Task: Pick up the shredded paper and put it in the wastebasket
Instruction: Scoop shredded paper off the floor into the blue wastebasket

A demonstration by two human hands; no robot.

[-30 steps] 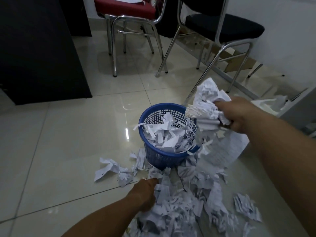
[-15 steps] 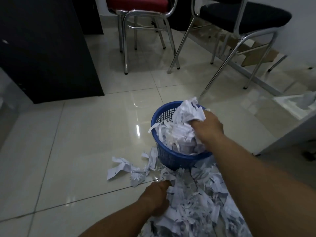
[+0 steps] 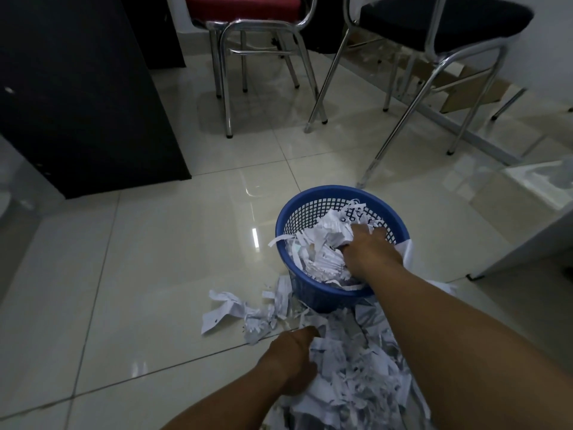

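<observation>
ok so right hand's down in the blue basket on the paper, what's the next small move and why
Probably let go and lift the right hand out of the wastebasket. It already rests on the shreds inside the rim, so that load looks delivered, while a large pile of shredded paper lies on the floor in front of the basket. The left hand sits at that pile's edge, ready to gather more.

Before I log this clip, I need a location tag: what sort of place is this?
Probably an office: chrome-framed chairs, a dark cabinet, a tiled floor, and shredded paper beside a blue wastebasket.
</observation>
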